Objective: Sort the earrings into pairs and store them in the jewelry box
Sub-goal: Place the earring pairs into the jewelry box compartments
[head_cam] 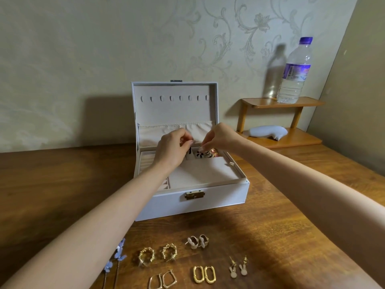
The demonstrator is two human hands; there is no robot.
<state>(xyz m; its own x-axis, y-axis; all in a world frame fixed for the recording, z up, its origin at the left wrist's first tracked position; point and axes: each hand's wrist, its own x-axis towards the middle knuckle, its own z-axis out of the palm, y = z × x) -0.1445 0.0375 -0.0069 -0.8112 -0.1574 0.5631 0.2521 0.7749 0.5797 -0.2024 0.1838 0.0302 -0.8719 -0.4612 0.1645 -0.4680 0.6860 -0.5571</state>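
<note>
The left hand (171, 148) has its fingers curled, thumb and forefinger pinching a dark earring (190, 152) that hangs over a small compartment at the twelve o'clock side of the open jewelry box (193, 205). The right hand (220, 138), just beside it at three o'clock, is likewise drawn to a fingertip pinch, apparently on the second dark earring (203, 155). To finish well, both should be lowered into the same cell and released only once they rest on the lining, so neither hook snags the fabric pocket (177, 132) in the upright lid. In the next cell toward three o'clock lie red-and-gold pieces (214, 152). The ring rolls (145, 163) run along the nine o'clock side, and the wide front compartment (198, 172) shows only lining. On the table (291, 205), at six o'clock from the box, wait paired beaded gold hoops (158, 254), beige chunky earrings (196, 241), oval gold links (204, 274), angular hoops (163, 280), pale drop studs (238, 268), and blue flower earrings (117, 255) partly hidden by the left arm.
</note>
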